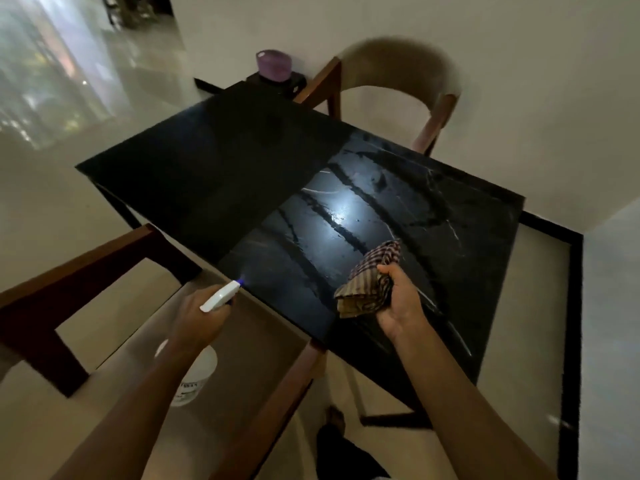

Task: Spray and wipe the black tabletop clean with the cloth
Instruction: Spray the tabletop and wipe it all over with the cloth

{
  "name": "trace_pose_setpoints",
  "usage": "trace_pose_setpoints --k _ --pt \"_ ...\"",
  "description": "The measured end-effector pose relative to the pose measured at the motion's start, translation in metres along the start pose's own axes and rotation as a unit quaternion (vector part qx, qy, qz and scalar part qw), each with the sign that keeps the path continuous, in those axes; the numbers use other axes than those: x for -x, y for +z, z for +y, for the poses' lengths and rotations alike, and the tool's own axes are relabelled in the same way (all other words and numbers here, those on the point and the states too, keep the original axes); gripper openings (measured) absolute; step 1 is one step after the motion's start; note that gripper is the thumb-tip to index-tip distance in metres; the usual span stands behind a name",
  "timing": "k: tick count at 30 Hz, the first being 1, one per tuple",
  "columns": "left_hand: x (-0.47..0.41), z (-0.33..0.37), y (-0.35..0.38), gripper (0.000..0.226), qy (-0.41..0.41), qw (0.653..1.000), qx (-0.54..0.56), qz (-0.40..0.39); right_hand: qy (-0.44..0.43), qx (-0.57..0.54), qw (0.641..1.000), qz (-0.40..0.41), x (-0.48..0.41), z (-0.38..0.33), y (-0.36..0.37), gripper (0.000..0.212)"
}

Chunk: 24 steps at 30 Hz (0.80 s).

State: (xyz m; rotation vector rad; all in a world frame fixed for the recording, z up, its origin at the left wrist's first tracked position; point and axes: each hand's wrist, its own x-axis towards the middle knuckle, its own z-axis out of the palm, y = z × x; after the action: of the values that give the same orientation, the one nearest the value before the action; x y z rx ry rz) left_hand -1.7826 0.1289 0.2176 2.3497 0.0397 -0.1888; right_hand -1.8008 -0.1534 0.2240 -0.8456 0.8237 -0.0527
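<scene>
The black tabletop (214,168) fills the middle of the view; its near right half is wet, with streaks and a bright reflection. My left hand (197,317) grips a white spray bottle (221,296) at the table's near left edge, its blue nozzle pointing over the surface, the bottle's body hanging below my wrist. My right hand (401,299) holds a bunched checked brown cloth (370,278) just above the wet part near the front edge.
A wooden chair (86,271) stands at the near left side, its frame under my left arm. Another chair (398,81) with a curved padded back stands at the far side. A purple bowl (273,65) rests on a small dark stand beyond the table.
</scene>
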Motion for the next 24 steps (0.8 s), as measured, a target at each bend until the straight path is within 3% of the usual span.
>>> trace_pose_setpoints --k 3,5,7,10,12,14,16,21,24 --pt "-0.014 -0.001 0.007 0.019 -0.022 0.999 -0.011 0.03 -0.091 0.141 0.986 0.003 -0.032 -0.004 0.03 0.024" --pt "-0.018 -0.01 0.01 0.029 -0.066 0.995 0.047 0.057 -0.18 0.291 0.939 -0.013 -0.047 0.005 0.054 0.025" --pt "-0.018 -0.018 0.01 0.019 -0.117 0.983 0.112 0.089 -0.262 0.439 0.859 -0.038 -0.061 0.027 0.077 0.035" --pt "-0.022 -0.032 0.005 0.019 -0.158 0.967 0.151 0.132 -0.322 0.571 0.738 -0.156 -0.084 0.087 0.114 0.054" --pt "-0.029 -0.042 0.001 0.02 -0.181 0.96 0.16 0.144 -0.363 0.648 0.627 -0.234 -0.087 0.134 0.136 0.054" --pt "-0.037 -0.053 -0.004 0.024 -0.175 0.962 0.157 0.139 -0.377 0.695 0.555 -0.256 -0.082 0.169 0.155 0.053" --pt "-0.043 -0.06 -0.007 0.027 -0.162 0.966 0.155 0.13 -0.381 0.72 0.525 -0.247 -0.083 0.185 0.171 0.054" --pt "-0.056 -0.08 -0.014 0.03 -0.145 0.967 0.173 0.117 -0.387 0.791 0.377 -0.286 -0.11 0.159 0.178 0.059" --pt "-0.057 -0.091 -0.012 0.029 -0.147 0.965 0.187 0.115 -0.419 0.815 0.346 -0.201 -0.144 0.119 0.15 0.061"
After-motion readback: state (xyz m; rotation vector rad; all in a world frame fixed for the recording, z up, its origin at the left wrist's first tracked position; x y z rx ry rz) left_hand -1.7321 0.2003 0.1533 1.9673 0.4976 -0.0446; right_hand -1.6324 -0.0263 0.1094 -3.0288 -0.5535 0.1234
